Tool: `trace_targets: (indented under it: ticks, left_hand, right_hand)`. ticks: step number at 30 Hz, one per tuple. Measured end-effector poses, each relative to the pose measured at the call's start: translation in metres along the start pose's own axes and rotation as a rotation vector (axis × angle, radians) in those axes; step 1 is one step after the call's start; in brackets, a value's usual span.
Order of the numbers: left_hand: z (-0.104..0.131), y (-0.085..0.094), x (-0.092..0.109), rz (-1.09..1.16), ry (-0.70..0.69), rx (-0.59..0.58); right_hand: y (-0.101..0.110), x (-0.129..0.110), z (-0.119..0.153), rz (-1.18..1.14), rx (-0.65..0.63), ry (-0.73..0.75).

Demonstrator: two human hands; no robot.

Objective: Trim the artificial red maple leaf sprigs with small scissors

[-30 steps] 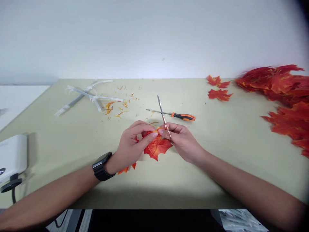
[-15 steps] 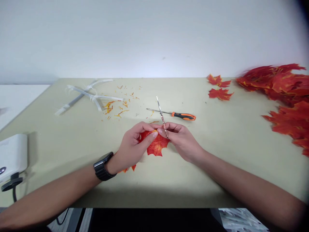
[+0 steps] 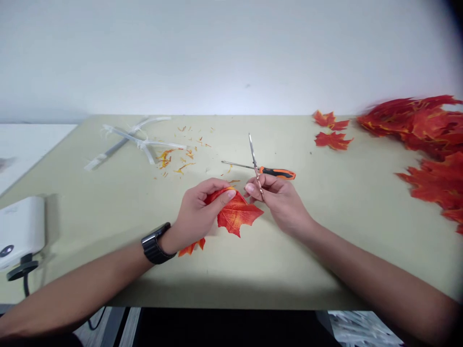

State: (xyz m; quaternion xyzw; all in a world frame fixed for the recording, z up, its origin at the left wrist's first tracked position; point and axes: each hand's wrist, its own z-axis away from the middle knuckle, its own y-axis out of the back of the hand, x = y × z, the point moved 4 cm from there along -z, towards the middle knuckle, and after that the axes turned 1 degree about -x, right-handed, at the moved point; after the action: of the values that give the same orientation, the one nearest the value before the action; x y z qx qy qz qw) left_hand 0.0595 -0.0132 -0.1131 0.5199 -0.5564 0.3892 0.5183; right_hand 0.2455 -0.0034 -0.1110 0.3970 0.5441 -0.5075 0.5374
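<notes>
My left hand [image 3: 205, 208] pinches a red-orange artificial maple leaf [image 3: 237, 214] at its upper edge, thumb on top. The leaf hangs just over the table, its points towards me and to the right. My right hand [image 3: 280, 200] is closed round the handles of a slim pair of scissors [image 3: 252, 152], whose blades point away from me. A small gap parts the right fingers from the leaf. Beneath my left wrist another orange-red leaf [image 3: 191, 247] shows in part. Behind the scissors lies a screwdriver [image 3: 278, 172] with an orange and black handle.
Yellow-orange scraps [image 3: 165, 158] are scattered left of centre, beside clear plastic tubes [image 3: 119, 132] tied with strips. Two loose leaves [image 3: 333, 140] lie at the back right, near a large heap of red leaves [image 3: 427, 125]. A white device [image 3: 23, 226] with a cable stands at the left.
My right hand has drawn away to the right from the leaf, carrying the scissors with it. More of the leaf now shows, still in my left hand. The camera view has shifted slightly.
</notes>
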Motion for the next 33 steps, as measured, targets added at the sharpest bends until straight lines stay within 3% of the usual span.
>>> trace_targets:
  ticks: [8,19,33]
  left_hand:
    - [-0.007,0.005,-0.003,0.108,0.074,0.002]
    - [-0.009,0.003,-0.003,0.164,0.126,-0.071]
    - [-0.006,-0.003,0.001,0.169,0.202,-0.234]
  right_hand:
    - [0.008,-0.026,0.001,0.314,-0.162,-0.007]
    - [0.029,-0.004,0.012,0.428,-0.223,-0.059]
    - [0.030,-0.011,0.017,0.725,-0.326,0.078]
